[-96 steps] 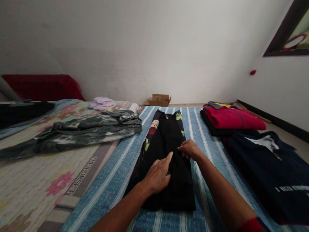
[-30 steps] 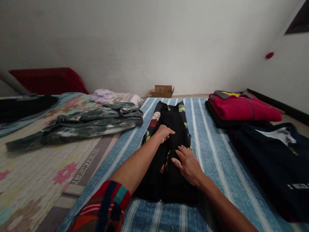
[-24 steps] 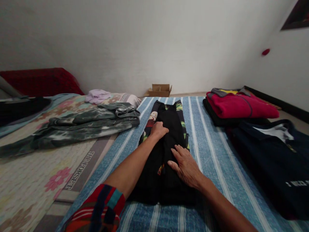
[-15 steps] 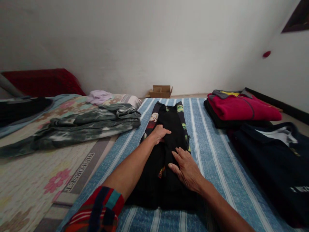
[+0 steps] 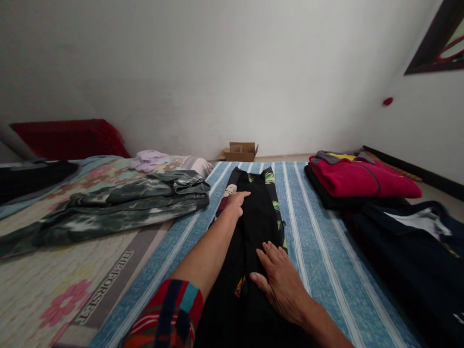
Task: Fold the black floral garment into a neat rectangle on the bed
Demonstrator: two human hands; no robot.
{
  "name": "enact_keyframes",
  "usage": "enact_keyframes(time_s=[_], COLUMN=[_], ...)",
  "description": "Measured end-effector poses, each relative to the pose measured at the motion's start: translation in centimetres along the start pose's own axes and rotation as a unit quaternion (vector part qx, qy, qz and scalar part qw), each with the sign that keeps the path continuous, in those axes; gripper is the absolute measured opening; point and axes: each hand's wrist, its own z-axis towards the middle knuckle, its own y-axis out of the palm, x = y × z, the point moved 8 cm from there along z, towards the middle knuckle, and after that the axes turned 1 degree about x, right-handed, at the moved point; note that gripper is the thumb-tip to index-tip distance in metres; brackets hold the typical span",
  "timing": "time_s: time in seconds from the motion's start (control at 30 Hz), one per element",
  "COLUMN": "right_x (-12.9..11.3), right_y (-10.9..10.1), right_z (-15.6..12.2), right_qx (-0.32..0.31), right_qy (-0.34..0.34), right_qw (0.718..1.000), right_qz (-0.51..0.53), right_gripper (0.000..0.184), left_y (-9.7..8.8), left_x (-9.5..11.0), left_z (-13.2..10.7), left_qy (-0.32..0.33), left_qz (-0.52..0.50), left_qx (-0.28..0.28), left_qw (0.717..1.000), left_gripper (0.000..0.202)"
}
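A black garment point(image 5: 258, 212) with colourful printed parts along its sides lies lengthwise in front of me, folded into a long strip. My left hand point(image 5: 236, 203) rests on its far left part, beside a pale and dark-red print, with a finger stretched out over the black cloth. Nearer to me, my right hand point(image 5: 279, 280) lies flat on the right side of the garment, fingers spread. Neither hand grips anything. A small orange print shows in the fold between my arms. My left forearm covers some of the garment's left edge.
The garment lies on a blue striped sheet point(image 5: 195, 229). To the left are grey-green tie-dye trousers point(image 5: 145, 203) and a lilac cloth point(image 5: 148, 160). On the right sit a folded pink top point(image 5: 348, 178) and a navy garment point(image 5: 398, 261). A cardboard box point(image 5: 241, 152) stands by the wall.
The view has tilted upward, so everything sits lower in the picture. My left hand has slid a little farther up the garment; my right hand stays on about the same spot.
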Motion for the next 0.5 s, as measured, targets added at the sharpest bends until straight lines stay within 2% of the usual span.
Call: enact_keyframes(time_s=[0.13,0.23,0.33,0.4,0.47,0.5], right_x=[0.2,0.5,0.3,0.2,0.1,0.0], right_y=[0.7,1.0,0.8,0.4,0.0,-0.2], right_z=[0.1,0.2,0.1,0.0,-0.1,-0.1], right_qx=[0.007,0.02,0.023,0.021,0.014,0.008], right_qy=[0.004,0.01,0.005,0.008,0.015,0.017], right_qw=[1.0,1.0,1.0,1.0,1.0,1.0], right_qz=[-0.004,-0.002,0.009,0.016,0.019,0.018], right_gripper=[0.057,0.056,0.056,0.056,0.056,0.056], left_y=[-0.1,-0.7,-1.2,-0.9,0.7,2.1], left_x=[1.9,3.5,4.8,5.2,5.3,5.2], left_z=[1.7,2.3,1.9,0.9,-0.3,-1.0], left_qy=[0.035,0.083,0.135,0.174,0.243,0.292], left_qz=[0.112,0.215,0.325,0.376,0.429,0.471], left_qx=[0.024,0.058,0.099,0.116,0.099,0.072], left_qw=[0.993,0.971,0.931,0.903,0.864,0.829], left_gripper=[0.012,0.013,0.017,0.021,0.023,0.023])
